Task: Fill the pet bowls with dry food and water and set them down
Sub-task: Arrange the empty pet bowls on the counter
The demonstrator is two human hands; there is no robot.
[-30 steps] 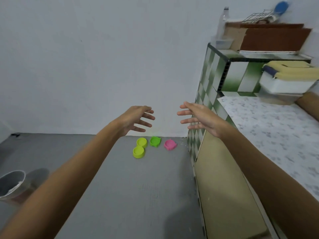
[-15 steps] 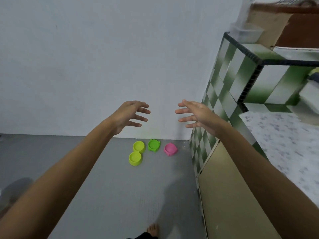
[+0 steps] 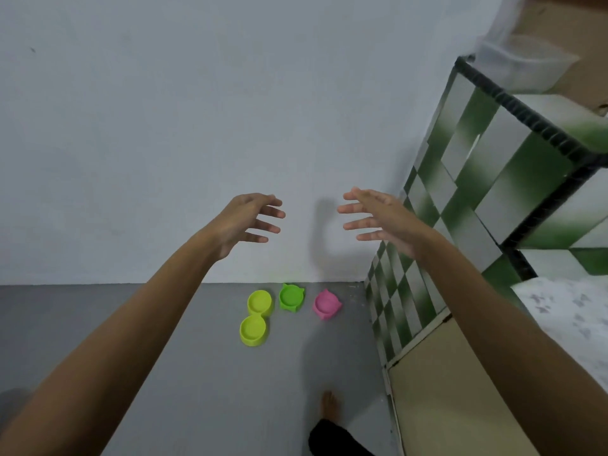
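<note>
Three pet bowls rest on the grey floor by the white wall: a yellow-green double bowl (image 3: 255, 317), a green cat-eared bowl (image 3: 291, 297) and a pink cat-eared bowl (image 3: 326, 305). All look empty. My left hand (image 3: 245, 223) is stretched forward, fingers spread, holding nothing, well above the bowls. Opposite it, my right hand (image 3: 381, 218) is held out the same way, palm toward the left hand, also with nothing in it.
A green-and-white checkered cabinet (image 3: 467, 205) stands on the right against the wall, with a clear plastic tub (image 3: 523, 64) on top. A beige panel (image 3: 444, 390) and a patterned surface (image 3: 566, 311) lie lower right. My bare foot (image 3: 329, 404) is on the floor.
The view has moved closer to the bowls and tilted down. The cabinet has slid right and my foot has come into view. Both hands stay spread and empty.
</note>
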